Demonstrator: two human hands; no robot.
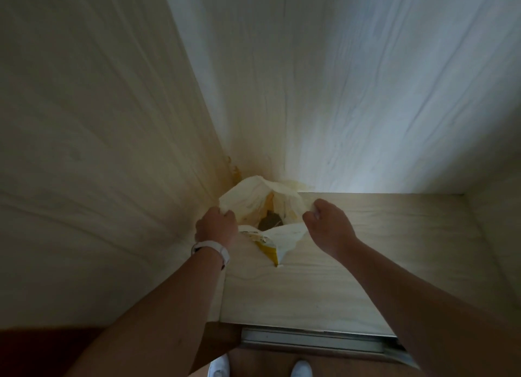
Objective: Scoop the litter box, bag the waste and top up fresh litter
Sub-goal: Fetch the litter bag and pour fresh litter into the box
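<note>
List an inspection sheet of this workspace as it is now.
Surface: pale wood cabinet floor; bag stands in its back left corner.
Job's things: bag white and yellow, mouth open, dark grey contents inside; no litter box or scoop in view.
Clutter: nothing seen.
Hands: left hand and right hand each grip the bag's rim, opposite sides.
Cables: nothing seen.
Surroundings: wood-grain cabinet walls, metal track in front, white wristband, white shoes.

Head view, steeply down, close.
</note>
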